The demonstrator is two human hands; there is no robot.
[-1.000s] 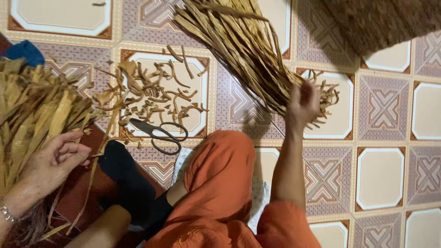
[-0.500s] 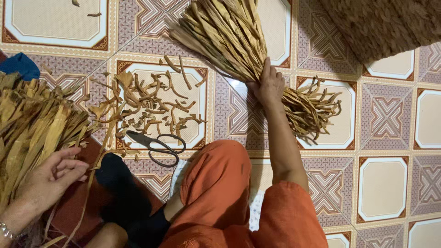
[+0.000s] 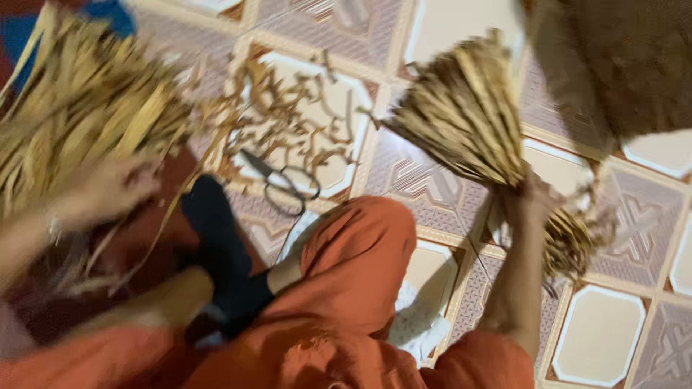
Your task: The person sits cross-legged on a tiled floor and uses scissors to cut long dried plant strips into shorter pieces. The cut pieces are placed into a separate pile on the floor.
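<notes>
Right hand [image 3: 537, 196] clamped around the neck of a bundle of dried leaf strips [image 3: 468, 119], fingers wrapped tight, bundle lifted off the tiled floor [image 3: 598, 338] beside the orange-clad knee [image 3: 357, 252]. Left hand [image 3: 108, 189] blurred against a second heap of strips [image 3: 79, 115], fingers loosely curled, hold impossible to tell. Scissors [image 3: 281, 184] flat on the floor among scattered trimmings [image 3: 295, 119], between the two hands.

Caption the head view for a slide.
Seated on patterned tile floor, right hand grips a dried-leaf bundle; left hand touches another bundle; scissors between.
</notes>
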